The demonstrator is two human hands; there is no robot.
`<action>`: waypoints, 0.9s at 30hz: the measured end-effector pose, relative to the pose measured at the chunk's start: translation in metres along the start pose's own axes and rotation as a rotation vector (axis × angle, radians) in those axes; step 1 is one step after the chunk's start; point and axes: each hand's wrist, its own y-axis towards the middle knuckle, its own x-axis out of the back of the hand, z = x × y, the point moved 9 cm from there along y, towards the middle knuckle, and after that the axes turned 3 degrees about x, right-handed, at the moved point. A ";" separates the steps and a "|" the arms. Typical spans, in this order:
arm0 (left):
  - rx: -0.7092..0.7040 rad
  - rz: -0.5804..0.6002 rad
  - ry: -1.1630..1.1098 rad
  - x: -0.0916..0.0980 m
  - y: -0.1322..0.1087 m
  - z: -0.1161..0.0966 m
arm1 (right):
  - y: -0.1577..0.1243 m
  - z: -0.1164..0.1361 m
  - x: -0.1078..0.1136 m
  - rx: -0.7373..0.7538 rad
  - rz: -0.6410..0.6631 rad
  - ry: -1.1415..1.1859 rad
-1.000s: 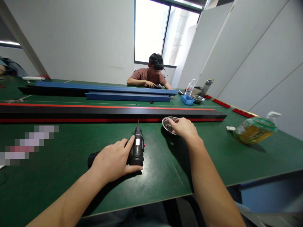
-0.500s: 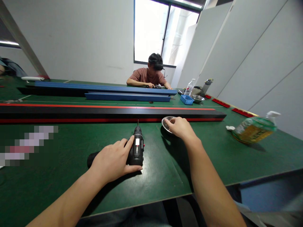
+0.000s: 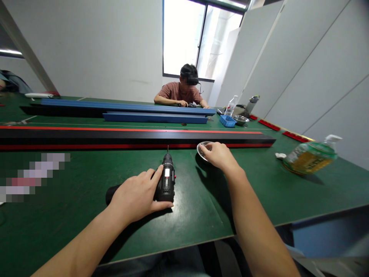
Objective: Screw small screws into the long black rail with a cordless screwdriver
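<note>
A black cordless drill (image 3: 168,179) lies on its side on the green table, its thin bit pointing away from me. My left hand (image 3: 135,196) is closed over the drill's handle, with the thumb stretched behind its rear end. To the right, my right hand (image 3: 219,154) reaches into a small metal bowl (image 3: 198,151) that holds small dark parts. The fingertips are bent down inside the bowl, and what they pinch is hidden. Just beyond the drill bit and bowl runs a long black bar with red edges (image 3: 129,137).
Blue bars (image 3: 155,118) lie farther back, before a seated person (image 3: 175,92). A blue basket (image 3: 227,121), another metal bowl (image 3: 241,120) and a clear bottle (image 3: 231,105) stand back right. A large green-labelled bottle (image 3: 311,157) is at right. The table's front edge (image 3: 201,241) is near me.
</note>
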 end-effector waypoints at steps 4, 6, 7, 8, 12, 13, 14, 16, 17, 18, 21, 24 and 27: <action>0.002 0.000 0.000 0.000 0.000 0.000 | 0.000 -0.006 -0.002 -0.019 -0.004 0.078; 0.005 0.003 -0.002 0.000 0.000 0.000 | 0.001 -0.011 -0.005 -0.028 0.000 0.121; 0.006 0.005 -0.003 0.000 0.000 0.000 | 0.002 -0.015 -0.007 -0.032 0.004 0.138; 0.007 0.007 -0.005 0.000 0.000 0.000 | 0.003 -0.018 -0.009 -0.038 0.010 0.152; 0.011 0.013 -0.010 0.000 0.001 0.000 | 0.006 -0.029 -0.016 -0.064 0.029 0.180; 0.011 0.013 -0.010 0.000 0.001 0.000 | 0.006 -0.031 -0.016 -0.070 0.025 0.184; 0.012 0.014 -0.009 0.000 0.001 0.000 | 0.006 -0.032 -0.016 -0.077 0.020 0.188; 0.010 0.015 -0.004 0.000 0.000 0.000 | 0.005 -0.031 -0.014 -0.087 0.012 0.192; 0.009 0.014 -0.002 0.000 0.000 0.000 | 0.005 -0.031 -0.013 -0.090 0.010 0.192; 0.008 0.013 0.000 0.000 0.000 0.000 | 0.005 -0.030 -0.012 -0.092 0.010 0.192; 0.004 0.009 0.001 0.000 0.000 0.000 | 0.004 -0.029 -0.010 -0.098 0.011 0.196; 0.006 0.011 -0.002 -0.001 0.000 0.000 | 0.005 -0.030 -0.011 -0.104 0.010 0.212; 0.014 0.021 -0.007 -0.002 0.000 0.001 | 0.007 -0.033 -0.014 -0.104 0.025 0.223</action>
